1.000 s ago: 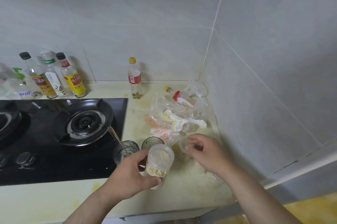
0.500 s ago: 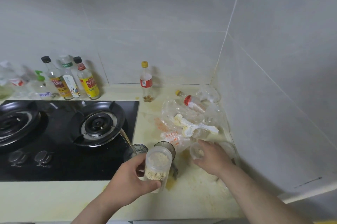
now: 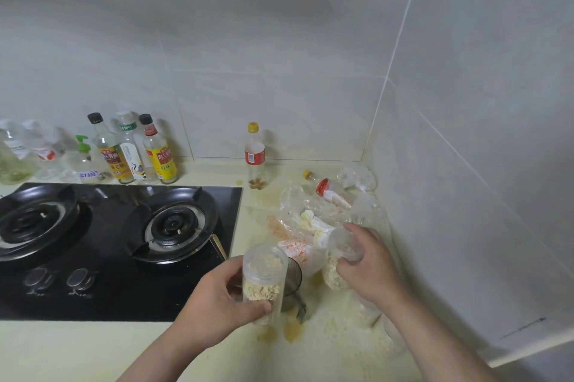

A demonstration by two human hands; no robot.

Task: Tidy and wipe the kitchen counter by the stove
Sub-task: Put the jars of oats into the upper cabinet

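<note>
My left hand [image 3: 214, 301] grips a clear plastic jar [image 3: 264, 276] part full of pale yellow flakes, tilted above the cream counter [image 3: 93, 350] just right of the stove. My right hand [image 3: 369, 269] holds a second clear jar [image 3: 340, 254] with similar flakes, close to the corner wall. Between the two jars stands a dark glass cup [image 3: 293, 280]. Behind my hands lies a heap of crumpled plastic bags [image 3: 310, 220] with white and orange scraps. Yellow stains [image 3: 292, 332] and spilled crumbs mark the counter near the front edge.
A black two-burner gas stove [image 3: 118, 245] fills the left. Several sauce and oil bottles [image 3: 133, 151] line the back wall. A red-labelled bottle [image 3: 255, 158] stands alone; another [image 3: 329, 190] lies on its side near the corner. Tiled walls close in behind and to the right.
My right hand has closed around the second jar and lifted it slightly. The left hand keeps its jar in about the same place. The view has shifted left, showing more stove.
</note>
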